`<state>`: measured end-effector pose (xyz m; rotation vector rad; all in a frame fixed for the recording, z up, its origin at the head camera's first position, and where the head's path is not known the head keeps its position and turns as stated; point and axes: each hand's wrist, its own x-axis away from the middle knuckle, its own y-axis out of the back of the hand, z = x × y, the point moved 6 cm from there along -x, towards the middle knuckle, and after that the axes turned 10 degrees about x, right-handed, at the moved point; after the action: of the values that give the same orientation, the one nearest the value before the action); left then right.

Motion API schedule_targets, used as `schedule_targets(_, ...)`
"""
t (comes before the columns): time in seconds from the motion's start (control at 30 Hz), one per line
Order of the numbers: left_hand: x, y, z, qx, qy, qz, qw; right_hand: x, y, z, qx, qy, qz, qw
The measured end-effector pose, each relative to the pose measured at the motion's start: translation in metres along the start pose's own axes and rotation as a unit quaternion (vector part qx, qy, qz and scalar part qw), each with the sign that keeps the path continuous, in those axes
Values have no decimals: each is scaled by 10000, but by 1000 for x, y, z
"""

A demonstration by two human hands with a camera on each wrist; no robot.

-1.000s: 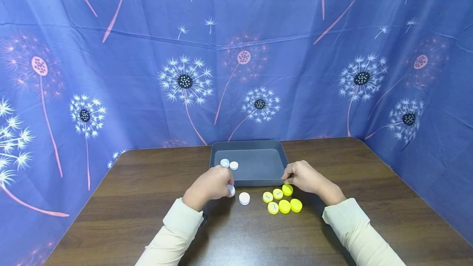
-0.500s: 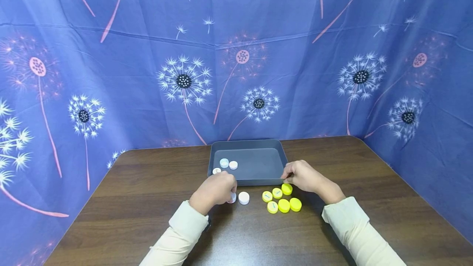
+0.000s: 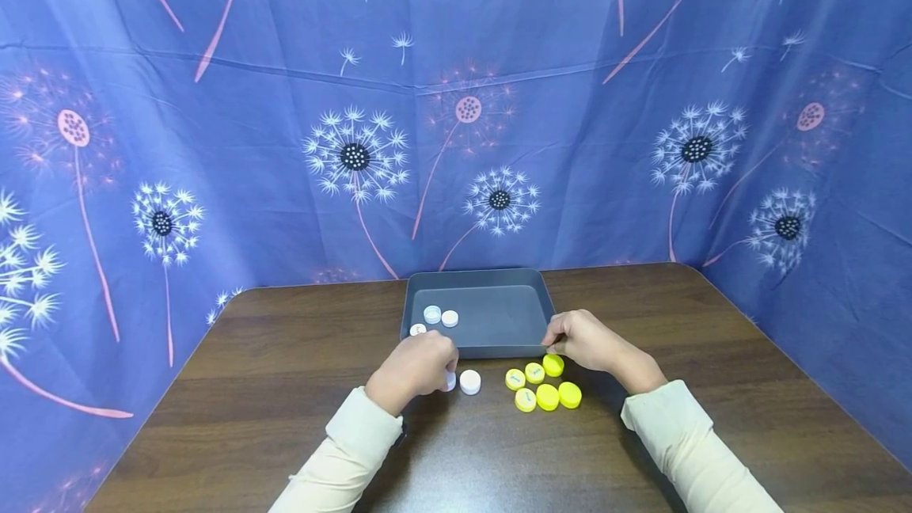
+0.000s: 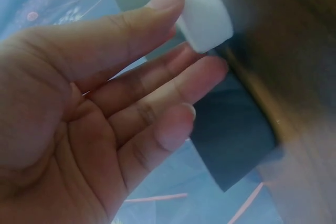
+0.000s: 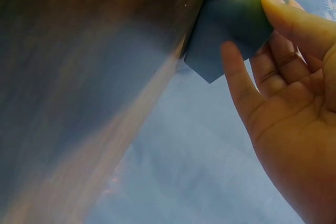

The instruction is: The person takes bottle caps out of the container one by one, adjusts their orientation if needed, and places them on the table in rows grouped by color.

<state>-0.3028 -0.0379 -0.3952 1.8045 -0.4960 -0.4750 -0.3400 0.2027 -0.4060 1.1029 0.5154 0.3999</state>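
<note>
My left hand (image 3: pixel 416 369) pinches a white bottle cap (image 4: pixel 206 17) just in front of the tray; the thumb presses one side, and the index finger is mostly hidden in the left wrist view. Beside it on the table stands a second white bottle cap (image 3: pixel 470 382). At the near right corner of the dark grey tray (image 3: pixel 499 352), my right hand (image 3: pixel 586 341) grips the rim between thumb and fingers. Three light caps lie in the tray's left part: a bluish cap (image 3: pixel 432 314), a white cap (image 3: pixel 450 319) and a printed cap (image 3: pixel 417 330), partly covered by the left hand.
Several yellow bottle caps (image 3: pixel 547 397) lie in two loose rows before the tray, close to the right hand. The brown wooden table (image 3: pixel 299 362) reaches back to a blue curtain (image 3: pixel 570 141) with dandelion prints, which also hangs at both sides.
Over the second my left hand has moved slightly right and towards me, onto the white cap. The printed cap in the tray has come into view. The right hand stays on the rim.
</note>
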Motion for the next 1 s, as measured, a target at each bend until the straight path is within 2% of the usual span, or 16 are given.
schedule_targets(0.13,3,7,2,-34,-39,-50,10000,0,-1,2,-19,33,31,10000)
schedule_targets(0.3,7,26,9,330,-78,-123,9993,0,1,3,-10,7,48,10000)
schedule_targets(0.47,10,43,27,805,182,-214,9964,1,3,4,91,18,-8,10000)
schedule_targets(0.67,9,51,48,1136,542,-452,9910,1,3,1,222,54,-98,9997)
schedule_targets(0.77,6,51,54,1360,455,-683,9873,1,3,0,215,78,-86,9997)
schedule_targets(0.9,2,49,57,1722,110,-1044,9794,0,3,1,147,107,4,9998)
schedule_targets(1.0,-1,44,61,1895,21,-1172,9749,0,3,3,91,140,22,9999)
